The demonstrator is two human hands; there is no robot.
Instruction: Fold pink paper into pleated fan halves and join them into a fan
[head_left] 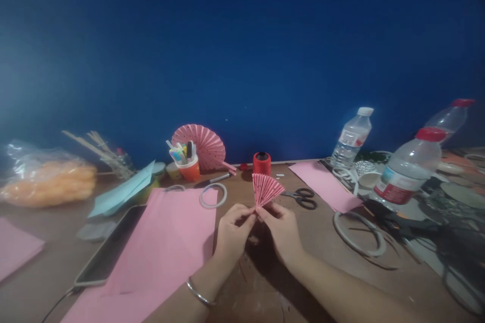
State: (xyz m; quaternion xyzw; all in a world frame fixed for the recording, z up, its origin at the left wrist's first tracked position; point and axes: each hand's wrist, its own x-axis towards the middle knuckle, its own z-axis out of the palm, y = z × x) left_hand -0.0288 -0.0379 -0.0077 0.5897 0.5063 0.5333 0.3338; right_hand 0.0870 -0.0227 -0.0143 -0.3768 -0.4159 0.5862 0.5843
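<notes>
Pink paper fan [267, 189], pinched at its near tip by left hand [233, 231] and right hand [283, 232], both equally close; long axis running far and slightly right from the grip.

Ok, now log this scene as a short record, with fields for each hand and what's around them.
Left hand: pinching the base of a small pink fan; bracelet on the wrist
Right hand: pinching the same base
Beyond the hands: scissors, red container
Left side: pink paper, cup of pens, larger pink fan behind it
Right side: white-capped bottle, red-capped bottles
Wall: blue
</notes>
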